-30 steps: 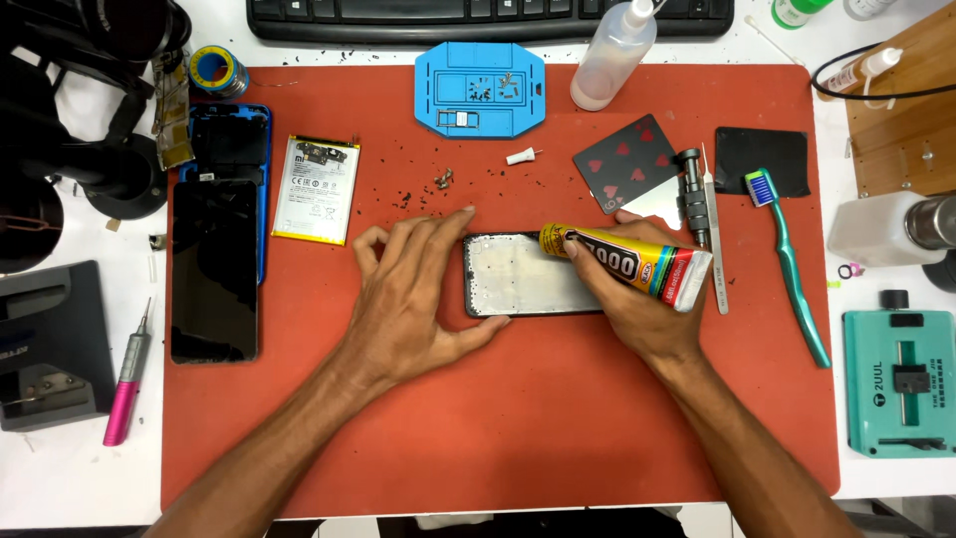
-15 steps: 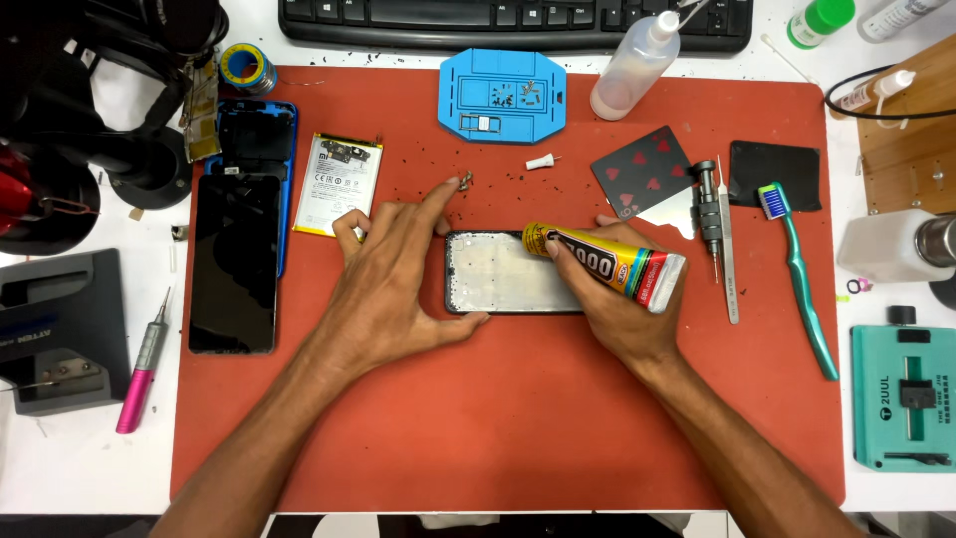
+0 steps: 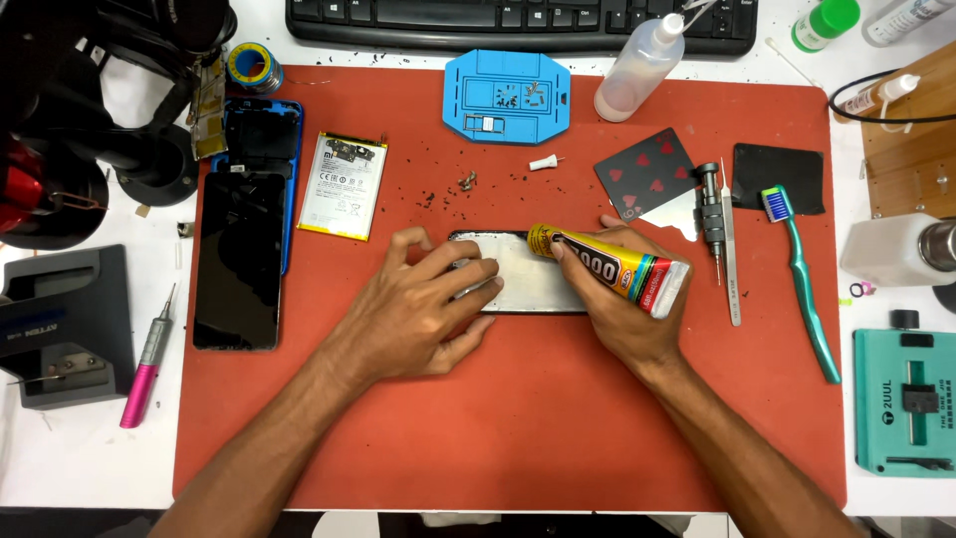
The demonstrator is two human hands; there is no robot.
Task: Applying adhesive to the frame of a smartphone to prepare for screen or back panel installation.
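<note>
A glue tube [image 3: 609,271] with a black, yellow and multicoloured label lies slanted over the mat's middle. At far left a white-labelled flat battery [image 3: 344,185] lies beside a dark blank phone screen [image 3: 237,261]. A clear squeeze bottle [image 3: 641,67] stands far, near the keyboard. A teal box [image 3: 904,403] sits near right.

We've got a matt red rubbery mat [image 3: 518,428] with a glossy black glass screen [image 3: 236,261] at its left edge, a shiny printed glue tube [image 3: 609,269] mid-mat over the dull pale phone frame [image 3: 528,284], and metal tweezers [image 3: 731,254] plus a glossy plastic toothbrush [image 3: 803,284] toward its right edge.
</note>
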